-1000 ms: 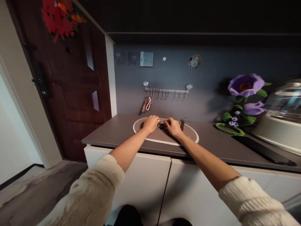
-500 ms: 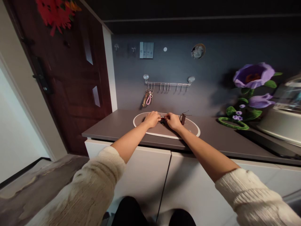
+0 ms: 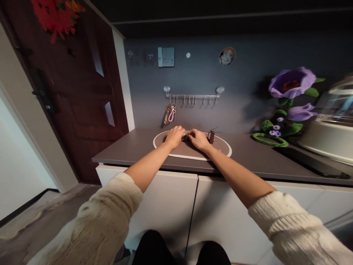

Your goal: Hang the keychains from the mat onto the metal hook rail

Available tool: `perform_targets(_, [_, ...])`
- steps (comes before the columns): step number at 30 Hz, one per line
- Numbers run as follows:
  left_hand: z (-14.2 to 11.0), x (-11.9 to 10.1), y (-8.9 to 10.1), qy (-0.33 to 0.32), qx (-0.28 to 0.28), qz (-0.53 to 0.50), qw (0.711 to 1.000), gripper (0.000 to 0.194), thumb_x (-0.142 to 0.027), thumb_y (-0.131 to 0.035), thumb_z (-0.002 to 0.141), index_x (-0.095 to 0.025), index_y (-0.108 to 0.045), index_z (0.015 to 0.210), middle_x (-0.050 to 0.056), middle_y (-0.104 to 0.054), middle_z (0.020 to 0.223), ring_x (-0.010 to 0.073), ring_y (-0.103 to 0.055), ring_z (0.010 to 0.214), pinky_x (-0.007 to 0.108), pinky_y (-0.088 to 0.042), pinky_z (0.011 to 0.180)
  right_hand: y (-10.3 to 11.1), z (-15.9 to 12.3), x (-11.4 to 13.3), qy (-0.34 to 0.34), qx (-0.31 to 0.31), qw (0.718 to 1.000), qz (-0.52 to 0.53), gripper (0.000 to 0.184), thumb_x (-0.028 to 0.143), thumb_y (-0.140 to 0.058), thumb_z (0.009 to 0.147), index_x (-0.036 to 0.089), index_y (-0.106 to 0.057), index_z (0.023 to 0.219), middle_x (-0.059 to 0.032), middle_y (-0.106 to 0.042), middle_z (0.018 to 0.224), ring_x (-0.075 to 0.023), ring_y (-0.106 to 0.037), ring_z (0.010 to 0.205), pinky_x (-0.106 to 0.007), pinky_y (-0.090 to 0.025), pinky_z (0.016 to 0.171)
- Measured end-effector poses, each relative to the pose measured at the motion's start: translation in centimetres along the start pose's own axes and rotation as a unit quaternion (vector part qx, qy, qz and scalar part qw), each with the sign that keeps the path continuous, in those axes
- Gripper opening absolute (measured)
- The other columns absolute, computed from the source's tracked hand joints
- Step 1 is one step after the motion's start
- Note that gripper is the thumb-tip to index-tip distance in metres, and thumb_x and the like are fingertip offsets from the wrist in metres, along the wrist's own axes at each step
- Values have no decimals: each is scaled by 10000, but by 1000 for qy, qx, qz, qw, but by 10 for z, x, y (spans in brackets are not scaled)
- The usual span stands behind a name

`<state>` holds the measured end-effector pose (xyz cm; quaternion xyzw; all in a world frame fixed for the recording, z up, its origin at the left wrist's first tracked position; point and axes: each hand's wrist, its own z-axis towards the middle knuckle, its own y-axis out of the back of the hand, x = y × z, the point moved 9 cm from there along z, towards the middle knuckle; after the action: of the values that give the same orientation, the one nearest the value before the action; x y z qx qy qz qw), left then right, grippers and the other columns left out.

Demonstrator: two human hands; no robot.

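Both arms reach forward over a brown oval mat with a white rim (image 3: pixel 190 157) on the counter. My left hand (image 3: pixel 175 137) is closed at the mat's left part, its fingers curled round something small and dark. My right hand (image 3: pixel 199 139) is pinched close beside it, fingertips at the same small dark metallic thing (image 3: pixel 185 137) between the hands. Its kind is too small and too covered to make out. Just right of my right hand stands a small dark brown upright piece with thin wires or sticks (image 3: pixel 212 137).
Keys with a pink strap (image 3: pixel 171 114) hang from a clear hook rail (image 3: pixel 193 96) on the wall. Purple artificial flowers (image 3: pixel 292 82), a dark flat slab (image 3: pixel 311 162) and a cream domed appliance (image 3: pixel 328 140) stand to the right. A dark red door (image 3: pixel 82 110) is at left.
The view has shifted slightly, so everything sits a little further left. My right hand's fingertips have shifted slightly about the small thing; both hands stay close together over the mat.
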<state>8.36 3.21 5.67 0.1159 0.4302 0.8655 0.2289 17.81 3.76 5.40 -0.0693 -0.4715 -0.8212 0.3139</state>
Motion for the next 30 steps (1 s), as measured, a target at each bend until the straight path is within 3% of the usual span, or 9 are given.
perform_targets(5, [1,3,1,16,-4,18,1000,190,-201,-361,873,-195,-549,897,61,-541,976,178,-468,943,294,-364,801,-1,-1,6,26,8,999,36,172,201,-485,760,176,-603,882,-32,-656,854,-132,-575,752,-235,-411,728])
perform_targets(17, [-1,-10,12,-23,-21,66,997,187,-215,-375,873,-184,-542,950,64,-546,997,185,-452,964,295,-344,806,12,-2,15,67,-57,996,31,153,212,-478,760,158,-603,830,-47,-600,843,-131,-520,768,-249,-395,750])
perform_targets(30, [0,-6,18,-2,-63,17,998,196,-229,-354,883,-189,-538,937,57,-548,981,180,-469,950,289,-354,807,16,-1,12,71,-76,994,38,115,205,-505,785,157,-608,767,-47,-601,788,-133,-521,748,-244,-387,730])
